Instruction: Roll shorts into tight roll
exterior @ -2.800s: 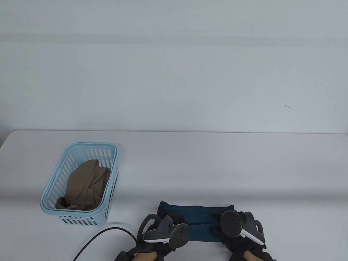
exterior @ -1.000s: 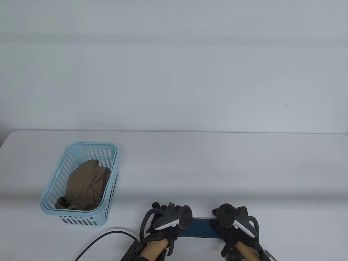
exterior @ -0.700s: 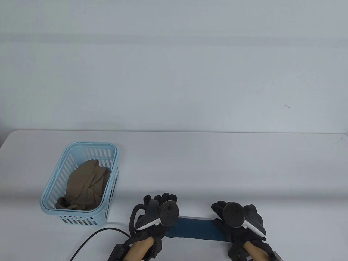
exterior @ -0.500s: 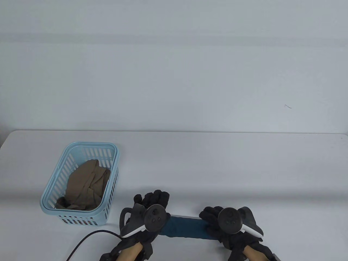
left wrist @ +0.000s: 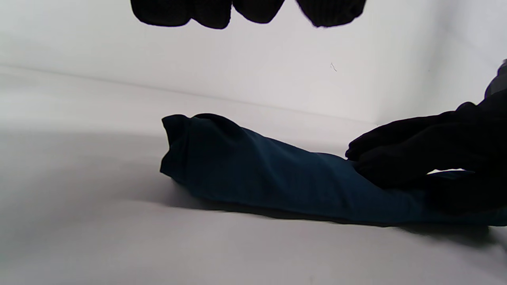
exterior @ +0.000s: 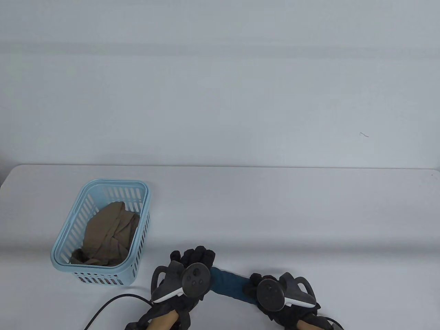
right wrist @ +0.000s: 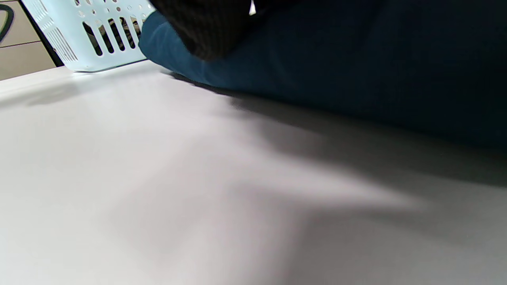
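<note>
While the rolled shorts (exterior: 229, 284) lie on the worktop (exterior: 275, 213) slanting between both hands, right hand (exterior: 275, 295) grips its near end, fingers curled round, left hand (exterior: 187, 275) hovers spread, clear of the far end.

shorts (exterior: 228, 282) right end under right hand (exterior: 275, 295)

The far half of the surface (exterior: 275, 206) lay open. On the left the blue basket (exterior: 141, 220) stood in the way, and a black cable (exterior: 113, 302) crossed the near edge.
</note>
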Motion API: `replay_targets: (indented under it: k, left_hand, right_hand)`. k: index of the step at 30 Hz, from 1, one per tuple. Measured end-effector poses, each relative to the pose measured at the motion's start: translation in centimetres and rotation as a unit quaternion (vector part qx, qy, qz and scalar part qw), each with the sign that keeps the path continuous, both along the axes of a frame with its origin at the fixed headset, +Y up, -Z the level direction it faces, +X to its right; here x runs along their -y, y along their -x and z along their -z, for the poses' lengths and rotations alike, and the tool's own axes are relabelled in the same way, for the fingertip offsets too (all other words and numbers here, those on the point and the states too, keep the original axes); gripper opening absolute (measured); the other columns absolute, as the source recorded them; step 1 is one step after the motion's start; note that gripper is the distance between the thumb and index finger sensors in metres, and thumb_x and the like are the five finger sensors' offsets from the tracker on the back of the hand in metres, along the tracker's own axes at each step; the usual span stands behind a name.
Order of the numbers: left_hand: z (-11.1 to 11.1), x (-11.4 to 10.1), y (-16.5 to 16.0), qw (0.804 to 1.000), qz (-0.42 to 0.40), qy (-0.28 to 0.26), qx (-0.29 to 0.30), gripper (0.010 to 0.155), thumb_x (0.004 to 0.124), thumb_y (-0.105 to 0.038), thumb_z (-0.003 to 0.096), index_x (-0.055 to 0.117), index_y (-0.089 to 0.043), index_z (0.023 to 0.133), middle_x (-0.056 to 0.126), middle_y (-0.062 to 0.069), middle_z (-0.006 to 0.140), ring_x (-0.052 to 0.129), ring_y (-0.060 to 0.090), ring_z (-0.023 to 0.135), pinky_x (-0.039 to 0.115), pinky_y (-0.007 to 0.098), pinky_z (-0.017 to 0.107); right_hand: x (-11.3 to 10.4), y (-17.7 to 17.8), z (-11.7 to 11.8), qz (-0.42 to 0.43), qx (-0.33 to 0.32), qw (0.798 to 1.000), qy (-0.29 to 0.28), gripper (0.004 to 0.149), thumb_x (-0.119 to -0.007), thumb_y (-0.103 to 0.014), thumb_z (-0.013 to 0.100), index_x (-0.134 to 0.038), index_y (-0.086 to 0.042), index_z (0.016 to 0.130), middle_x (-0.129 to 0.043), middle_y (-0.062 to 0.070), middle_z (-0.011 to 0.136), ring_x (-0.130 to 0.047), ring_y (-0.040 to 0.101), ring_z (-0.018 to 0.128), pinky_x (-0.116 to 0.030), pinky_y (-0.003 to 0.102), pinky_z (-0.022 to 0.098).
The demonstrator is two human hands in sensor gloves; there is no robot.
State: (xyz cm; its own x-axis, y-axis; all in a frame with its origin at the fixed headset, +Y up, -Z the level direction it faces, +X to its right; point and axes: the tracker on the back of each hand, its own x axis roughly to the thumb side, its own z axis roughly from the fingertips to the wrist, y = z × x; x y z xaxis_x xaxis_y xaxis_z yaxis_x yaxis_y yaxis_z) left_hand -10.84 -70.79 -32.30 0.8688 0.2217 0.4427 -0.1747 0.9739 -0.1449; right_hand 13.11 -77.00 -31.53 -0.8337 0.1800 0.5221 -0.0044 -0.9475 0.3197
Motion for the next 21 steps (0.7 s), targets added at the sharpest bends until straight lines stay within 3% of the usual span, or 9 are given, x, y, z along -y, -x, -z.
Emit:
replay_targets:
  k: [10,17,21]
  left_hand:
    - [0.0,0.0,0.0,1.000,-0.005,0.002,-0.001,0.069,0.059,-0.038,0.0534,0.039,-0.008,0.111,0.040,0.027,0.117,0.048,0.057,0.105,0.028,0.077,0.066]
    - [0.0,0.0,-0.1,1.000,-0.006,0.003,-0.001,0.069,0.059,-0.038,0.0534,0.039,-0.008,0.111,0.040,0.027,0.117,0.048,0.057,0.105,0.028,0.077,0.066]
    - [0.0,0.1,-0.1,1.000,-0.007,0.004,-0.001,0.070,0.059,-0.039,0.0534,0.036,-0.008,0.112,0.038,0.028,0.117,0.047,0.058,0.105,0.028,0.077,0.065]
  right_hand:
    - [0.1,-0.1,0.7,-0.012,0.029,0.999,-0.022,0.057,-0.068,-0.026,0.051,-0.046,-0.028,0.104,-0.037,0.011,0.113,-0.053,0.036,0.098,-0.054,0.052,0.070]
    - [0.2,-1.1,3.5,-0.043,0.096,0.993,-0.047,0.058,-0.068,-0.028,0.051,-0.045,-0.027,0.104,-0.039,0.012,0.112,-0.056,0.036,0.097,-0.057,0.050,0.070]
    - [0.3,-2.8,6.0,-0.042,0.167,0.984,-0.042,0.058,-0.067,-0.029,0.051,-0.045,-0.027,0.104,-0.040,0.013,0.112,-0.058,0.036,0.097,-0.057,0.049,0.069]
